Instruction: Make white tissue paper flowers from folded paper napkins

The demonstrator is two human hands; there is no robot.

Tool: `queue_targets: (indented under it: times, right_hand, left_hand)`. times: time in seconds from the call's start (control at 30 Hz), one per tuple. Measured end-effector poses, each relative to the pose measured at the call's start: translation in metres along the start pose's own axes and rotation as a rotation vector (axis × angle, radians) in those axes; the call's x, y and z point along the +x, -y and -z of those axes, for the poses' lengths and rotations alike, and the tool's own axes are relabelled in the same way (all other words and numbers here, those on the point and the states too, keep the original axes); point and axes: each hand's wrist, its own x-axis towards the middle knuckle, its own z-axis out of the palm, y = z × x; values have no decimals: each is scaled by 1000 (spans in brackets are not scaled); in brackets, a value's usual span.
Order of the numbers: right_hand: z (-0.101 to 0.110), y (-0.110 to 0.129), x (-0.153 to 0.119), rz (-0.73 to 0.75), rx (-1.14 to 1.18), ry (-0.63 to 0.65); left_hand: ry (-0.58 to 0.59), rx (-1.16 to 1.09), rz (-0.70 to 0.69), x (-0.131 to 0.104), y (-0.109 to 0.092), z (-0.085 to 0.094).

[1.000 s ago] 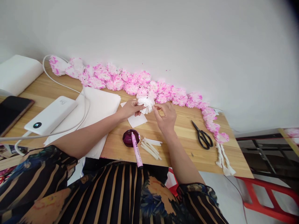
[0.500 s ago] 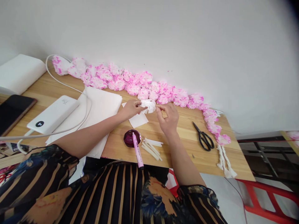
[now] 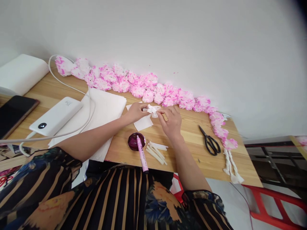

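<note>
Pinching the white paper flower [image 3: 153, 110] between my left hand [image 3: 135, 112] and right hand [image 3: 171, 121], I judge it partly shaped, its visible petals uncoloured; just beyond it, the far pink flowers [image 3: 137, 90] look finished.

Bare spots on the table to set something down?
Bare table between the right forearm and scissors; also in front of the scissors, left of the white cords. Narrow strip between paper stack and dish. Crowded: left, with phone and power bank; front middle, with marker and white sticks.
</note>
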Motion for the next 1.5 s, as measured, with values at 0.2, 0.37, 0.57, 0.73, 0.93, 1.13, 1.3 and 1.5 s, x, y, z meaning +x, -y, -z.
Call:
queue_targets:
  times: [0.2,0.37,0.57,0.73,0.93,1.13,1.3,1.5]
  right_hand:
    - [4,3,2,31,20,-42]
    - [4,6,2,27,21,3]
    - [-4,5,-1,59,-82,39]
    - [-5,2,-1,74,-114,-52]
    - [-6,1,-2,46,-67,26]
    - [-2,3,0,96,-46,2]
    - [1,5,2,65,-35,-77]
    - [-3,6,0,79,-52,-59]
  left_hand:
    - [11,43,22,-1,-7,2]
    - [14,73,15,-3,-12,3]
    - [23,78,23,-4,-12,2]
    - [19,33,29,-5,-11,2]
    - [10,23,100,-3,-11,3]
    - [12,51,89,-2,-10,4]
    - [28,34,2,-2,-4,3]
    - [24,109,-42,-5,-10,1]
